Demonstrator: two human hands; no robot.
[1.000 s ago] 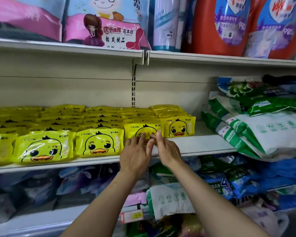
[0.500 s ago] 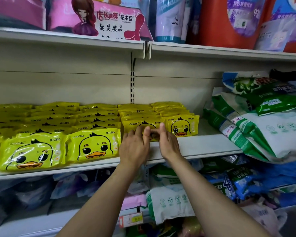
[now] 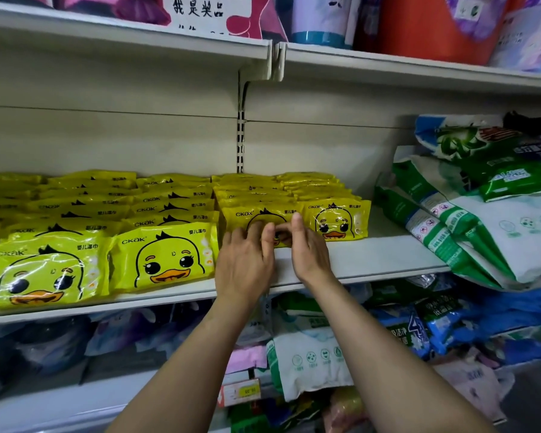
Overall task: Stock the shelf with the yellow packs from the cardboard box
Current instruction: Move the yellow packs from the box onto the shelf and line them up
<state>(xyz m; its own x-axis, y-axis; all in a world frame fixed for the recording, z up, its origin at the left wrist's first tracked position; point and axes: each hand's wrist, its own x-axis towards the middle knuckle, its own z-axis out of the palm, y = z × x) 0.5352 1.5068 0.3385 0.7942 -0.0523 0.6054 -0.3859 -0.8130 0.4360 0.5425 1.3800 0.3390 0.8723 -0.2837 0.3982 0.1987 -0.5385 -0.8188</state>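
Note:
Rows of yellow packs with a duck face (image 3: 166, 260) stand upright on the middle shelf (image 3: 372, 254). Both my hands are on the front pack (image 3: 263, 214) of the second row from the right. My left hand (image 3: 244, 260) lies with its fingers against the pack's face. My right hand (image 3: 310, 254) touches the pack's right side with its forefinger raised, and the two thumbs meet low on the pack. Another yellow pack (image 3: 338, 221) stands just right of it. The cardboard box is out of view.
Green-and-white bags (image 3: 481, 232) are piled at the shelf's right end, with bare shelf between them and the yellow packs. An upper shelf (image 3: 388, 64) carries bottles and pink packs. Below are a white bag (image 3: 310, 360) and blue packs.
The view has drawn closer to the shelf. My hands have come together on the front pack until the thumbs touch; the pack stays in its row.

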